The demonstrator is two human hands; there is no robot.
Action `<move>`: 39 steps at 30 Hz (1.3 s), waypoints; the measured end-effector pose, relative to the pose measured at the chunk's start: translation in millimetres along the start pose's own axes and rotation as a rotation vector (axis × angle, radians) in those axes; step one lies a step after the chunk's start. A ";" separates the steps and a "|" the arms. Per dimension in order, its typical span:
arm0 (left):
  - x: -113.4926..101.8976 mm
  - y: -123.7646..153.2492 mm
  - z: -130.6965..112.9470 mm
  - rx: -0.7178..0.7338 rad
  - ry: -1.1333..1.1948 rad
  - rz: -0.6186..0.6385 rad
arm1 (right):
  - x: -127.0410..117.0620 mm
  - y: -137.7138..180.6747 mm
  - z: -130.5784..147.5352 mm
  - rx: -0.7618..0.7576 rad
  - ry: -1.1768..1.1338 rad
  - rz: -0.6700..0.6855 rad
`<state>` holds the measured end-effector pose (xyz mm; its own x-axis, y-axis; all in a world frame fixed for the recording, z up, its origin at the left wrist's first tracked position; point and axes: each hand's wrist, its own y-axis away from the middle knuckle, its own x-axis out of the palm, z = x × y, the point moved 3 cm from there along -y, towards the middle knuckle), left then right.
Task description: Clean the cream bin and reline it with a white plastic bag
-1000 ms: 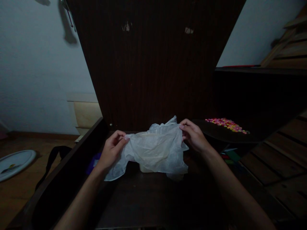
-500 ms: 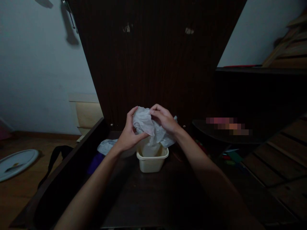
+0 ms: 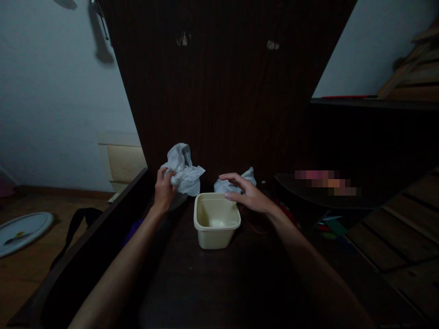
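Observation:
My left hand (image 3: pixel 165 188) grips a crumpled, thin white plastic bag (image 3: pixel 187 176), held up behind and to the left of a cream plastic container (image 3: pixel 216 238). The container stands upright on the dark wooden surface (image 3: pixel 209 283), its inside showing bare walls and floor. My right hand (image 3: pixel 247 195) is at the container's back right rim, fingers apart and holding nothing. Whether its fingertips touch the rim I cannot tell. Behind that hand lies another crumpled whitish bag (image 3: pixel 226 185), partly hidden by the fingers.
A dark wooden panel (image 3: pixel 219 100) rises behind the container. A raised side board (image 3: pixel 103 228) runs along the left. Something purple (image 3: pixel 133 232) lies beside my left forearm. To the right is a dark shelf (image 3: pixel 329 201), with small coloured items (image 3: pixel 334 228) below it.
Both hands held the white bag above the container. Now my left hand has carried it left, and my right hand has let go and opened, uncovering the container and the bag behind it.

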<state>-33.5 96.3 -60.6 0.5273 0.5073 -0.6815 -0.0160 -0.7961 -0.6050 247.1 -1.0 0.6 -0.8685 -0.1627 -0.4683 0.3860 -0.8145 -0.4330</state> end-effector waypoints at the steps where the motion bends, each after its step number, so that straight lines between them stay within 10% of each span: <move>1: 9.0 4.1 4.1 0.014 -0.012 0.068 | -0.4 6.3 -6.2 0.017 0.008 0.029; 7: 54.1 28.7 22.7 0.017 -0.130 0.465 | 11.8 36.5 -31.6 0.049 -0.006 0.202; 12: 42.1 35.0 26.2 0.009 -0.216 0.670 | 21.7 44.6 -39.2 0.058 -0.014 0.229; 22: -71.1 60.8 31.8 -0.127 -0.523 0.690 | 25.1 47.4 -42.8 0.061 -0.045 0.189; 26: -74.6 94.8 47.4 -0.129 -0.506 0.872 | 25.3 47.8 -43.6 0.077 -0.054 0.177; 39: -73.3 119.0 50.1 -0.053 -0.508 0.810 | 23.8 49.9 -41.5 0.092 -0.077 0.164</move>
<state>-116.6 -19.1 -103.2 -0.0594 -0.1315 -0.9895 -0.1693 -0.9756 0.1398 258.5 -22.5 -64.1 -0.8192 -0.3364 -0.4644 0.4969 -0.8207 -0.2821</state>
